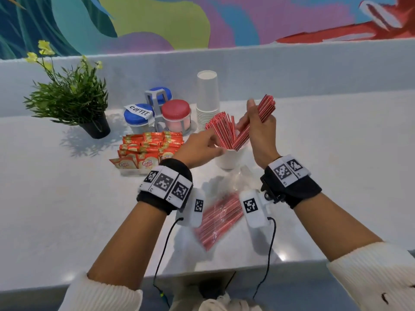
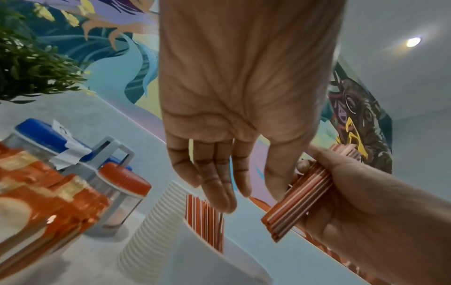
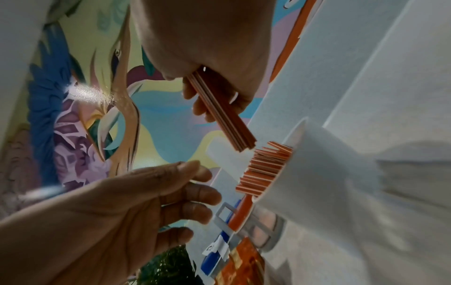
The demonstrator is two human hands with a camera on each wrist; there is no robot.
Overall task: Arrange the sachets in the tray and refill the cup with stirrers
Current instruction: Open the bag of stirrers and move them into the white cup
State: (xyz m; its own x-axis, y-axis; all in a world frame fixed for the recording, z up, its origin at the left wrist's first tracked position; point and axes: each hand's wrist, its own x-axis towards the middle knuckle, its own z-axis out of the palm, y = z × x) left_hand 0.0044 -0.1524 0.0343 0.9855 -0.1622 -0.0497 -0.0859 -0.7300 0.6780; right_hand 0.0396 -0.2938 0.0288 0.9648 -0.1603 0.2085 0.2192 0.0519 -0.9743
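The sachets (image 1: 147, 151) look already packed in their tray (image 1: 131, 171) toward the counter's (image 1: 67, 198) left, while her right hand (image 1: 261, 129) grips a bundle of stirrers (image 1: 265, 108) over the half-filled cup (image 1: 230, 157), left hand (image 1: 202, 144) loose-fingered at its rim, more stirrers lying bagged near the front edge.

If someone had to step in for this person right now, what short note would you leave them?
Right hand: grips a bundle of red stirrers above the white cup, not yet dropped in.
Left hand: open and holding nothing, fingers at the cup's rim by the stirrers already standing inside.
Sachets: stacked in rows in the tray, beside the cup.
Plastic bag: lies on the counter near the person, more stirrers still inside.
Done: sachets look arranged; cup partly filled.
Left: put the held bundle in the cup, then probably add what remains in the bag.
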